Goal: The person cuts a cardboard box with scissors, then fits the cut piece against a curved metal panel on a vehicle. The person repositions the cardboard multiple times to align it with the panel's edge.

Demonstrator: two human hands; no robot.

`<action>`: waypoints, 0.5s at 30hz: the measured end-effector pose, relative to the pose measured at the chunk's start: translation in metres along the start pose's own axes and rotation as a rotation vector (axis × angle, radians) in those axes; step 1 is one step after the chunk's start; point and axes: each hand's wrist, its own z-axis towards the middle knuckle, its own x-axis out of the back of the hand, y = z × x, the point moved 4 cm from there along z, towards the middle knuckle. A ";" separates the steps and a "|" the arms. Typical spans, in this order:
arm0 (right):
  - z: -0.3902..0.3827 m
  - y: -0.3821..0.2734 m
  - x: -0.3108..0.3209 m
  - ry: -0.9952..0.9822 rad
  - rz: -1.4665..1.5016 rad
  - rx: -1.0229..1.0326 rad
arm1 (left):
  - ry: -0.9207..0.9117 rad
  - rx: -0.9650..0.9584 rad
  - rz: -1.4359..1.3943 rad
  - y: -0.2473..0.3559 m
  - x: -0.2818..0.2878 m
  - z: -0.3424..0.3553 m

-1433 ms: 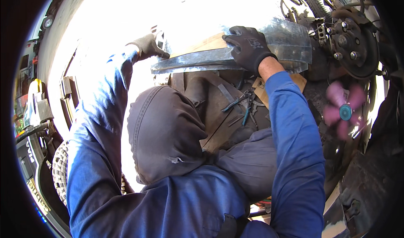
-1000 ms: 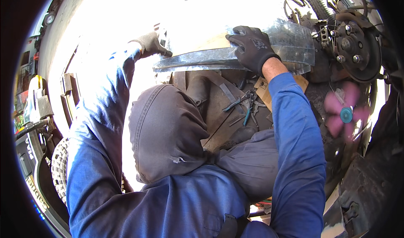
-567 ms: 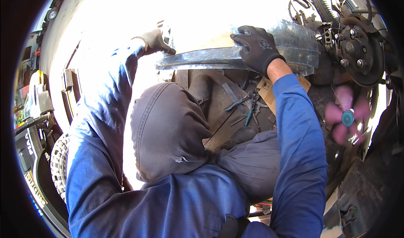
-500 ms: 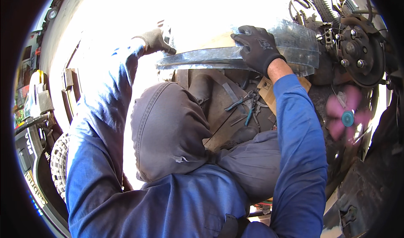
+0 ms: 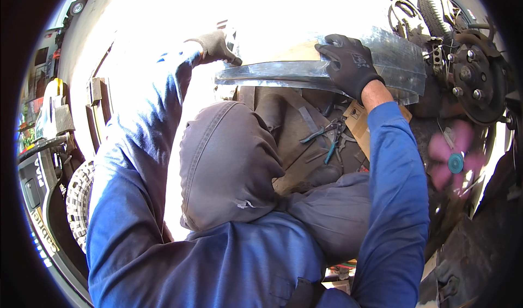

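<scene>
Had the shiny metal sheet (image 5: 283,72) stretched across the upper centre of the frame, long folded edge facing down the picture, above the bent grey knee (image 5: 231,161). Set the left hand (image 5: 215,47), in a dark glove, at the left end of the sheet, thumb extended toward the right just beside the folded edge; could not tell, through glare and with fingertips hidden, whether grasping or released. Laid the right hand (image 5: 351,62), gloved in black, over the edge right of centre, fingers bent on the upper face; could not tell whether clenched on the metal or only pressed against it. Saw a flat tan patch (image 5: 297,50) between both hands, partly lost in glare. Reached up from the lower edge in a blue left sleeve (image 5: 144,139) and right sleeve (image 5: 400,199). Saw below the sheet, right of centre, teal-handled pliers (image 5: 334,143) among other tools, near brown cardboard (image 5: 359,122) partly hidden by the right sleeve. Noticed at right a pink-bladed fan (image 5: 456,163), and at upper right a wheel hub (image 5: 474,76) with bare studs, near a tyre (image 5: 433,8). Spotted at the left edge a chunky-treaded wheel (image 5: 79,201).
</scene>
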 end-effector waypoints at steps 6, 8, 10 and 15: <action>-0.001 0.001 0.000 -0.019 -0.006 -0.005 | 0.004 0.001 0.037 -0.005 -0.001 0.004; 0.000 0.001 0.000 -0.008 0.003 0.004 | -0.004 0.028 0.096 -0.008 -0.003 0.009; 0.001 0.002 -0.001 -0.016 0.001 0.000 | -0.009 0.035 0.116 -0.012 -0.005 0.012; 0.002 0.002 0.000 -0.039 0.008 -0.006 | 0.026 -0.002 0.098 -0.016 -0.004 0.012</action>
